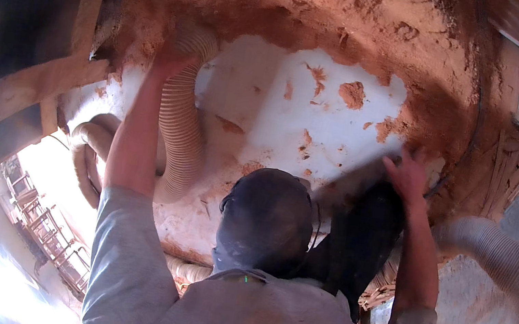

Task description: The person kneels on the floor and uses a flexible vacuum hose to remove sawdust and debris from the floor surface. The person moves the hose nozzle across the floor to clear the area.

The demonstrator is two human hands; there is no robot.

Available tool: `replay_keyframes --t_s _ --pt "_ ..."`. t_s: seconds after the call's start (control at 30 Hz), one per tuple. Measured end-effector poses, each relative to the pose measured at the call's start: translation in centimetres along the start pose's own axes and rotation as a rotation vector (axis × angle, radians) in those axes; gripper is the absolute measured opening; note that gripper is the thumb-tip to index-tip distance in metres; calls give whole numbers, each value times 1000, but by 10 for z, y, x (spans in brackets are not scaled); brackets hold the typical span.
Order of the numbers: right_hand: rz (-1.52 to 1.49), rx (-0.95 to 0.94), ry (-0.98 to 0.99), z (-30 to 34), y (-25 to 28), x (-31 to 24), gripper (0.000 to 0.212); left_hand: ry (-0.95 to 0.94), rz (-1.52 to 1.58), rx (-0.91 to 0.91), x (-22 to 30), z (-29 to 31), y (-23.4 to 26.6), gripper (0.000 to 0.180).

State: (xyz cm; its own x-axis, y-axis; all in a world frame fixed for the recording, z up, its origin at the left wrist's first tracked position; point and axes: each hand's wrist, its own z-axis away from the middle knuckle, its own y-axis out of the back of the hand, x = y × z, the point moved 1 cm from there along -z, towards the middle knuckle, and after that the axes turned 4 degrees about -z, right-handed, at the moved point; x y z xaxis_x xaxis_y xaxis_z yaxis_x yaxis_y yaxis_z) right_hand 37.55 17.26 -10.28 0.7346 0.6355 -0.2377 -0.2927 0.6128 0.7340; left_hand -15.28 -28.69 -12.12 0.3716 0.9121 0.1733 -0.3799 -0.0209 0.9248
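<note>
A beige ribbed hose (180, 120) rises along the inside of my left forearm, its upper end bent over among reddish-brown powder. Around it, close to that end, my left hand (169, 61) is closed; its fingertips are blurred against the powder. My right hand (408, 176) is open, fingers apart, at the right edge of a white surface (296, 109) streaked with the same powder. Nothing shows in that hand. Between my arms are my dark-trousered knee (269, 216) and, to its right, my black trouser leg (368, 233).
Thick reddish-brown powder (361, 20) lies heaped along the far side. Another ribbed hose (493, 255) runs off at the right. Wooden boards (44, 82) frame the left, near a curved hose (91, 153). A dark cable (479, 97) hangs at the far right. Bright light glares at lower left.
</note>
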Motion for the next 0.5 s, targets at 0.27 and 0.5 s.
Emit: replay_keyframes --t_s 0.27,0.5 --pt "-22 4 -39 5 9 -13 81 -141 -156 -134 172 9 49 107" --pt "-16 2 -77 11 14 -14 81 -136 -253 -219 257 37 45 108"
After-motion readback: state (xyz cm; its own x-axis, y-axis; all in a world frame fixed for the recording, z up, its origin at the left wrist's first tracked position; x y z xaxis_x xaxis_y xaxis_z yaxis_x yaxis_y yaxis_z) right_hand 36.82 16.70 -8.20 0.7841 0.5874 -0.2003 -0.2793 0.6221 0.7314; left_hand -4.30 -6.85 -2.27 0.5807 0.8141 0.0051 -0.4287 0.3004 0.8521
